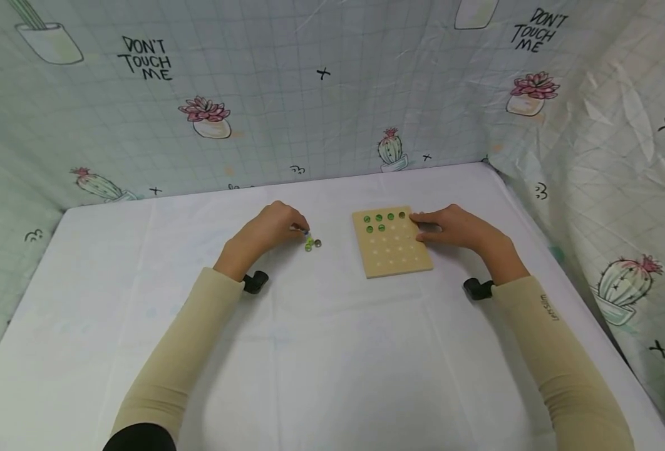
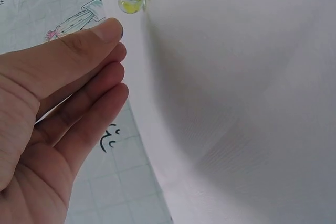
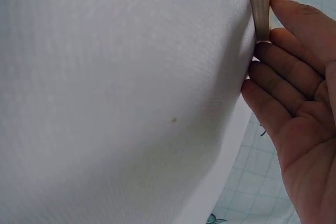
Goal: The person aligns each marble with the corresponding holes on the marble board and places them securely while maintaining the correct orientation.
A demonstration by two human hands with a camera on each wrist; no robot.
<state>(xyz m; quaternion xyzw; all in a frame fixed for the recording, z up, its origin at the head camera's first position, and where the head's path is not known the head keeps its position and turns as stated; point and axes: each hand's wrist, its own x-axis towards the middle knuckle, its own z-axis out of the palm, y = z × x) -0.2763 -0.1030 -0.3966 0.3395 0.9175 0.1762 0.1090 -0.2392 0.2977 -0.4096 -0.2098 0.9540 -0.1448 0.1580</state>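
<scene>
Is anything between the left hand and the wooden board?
Only the few loose glass marbles on the white cloth by the left hand; past them, nothing visible blocks the way to the wooden board.

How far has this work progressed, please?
Looks done: six green glass marbles sit on the beige wooden board.
In hand: the left hand pinches a small bluish item, mostly hidden; the right hand touches the board.
Seemingly left: loose yellow-green glass marbles near the left hand, and the board's unfilled hollows.
</scene>
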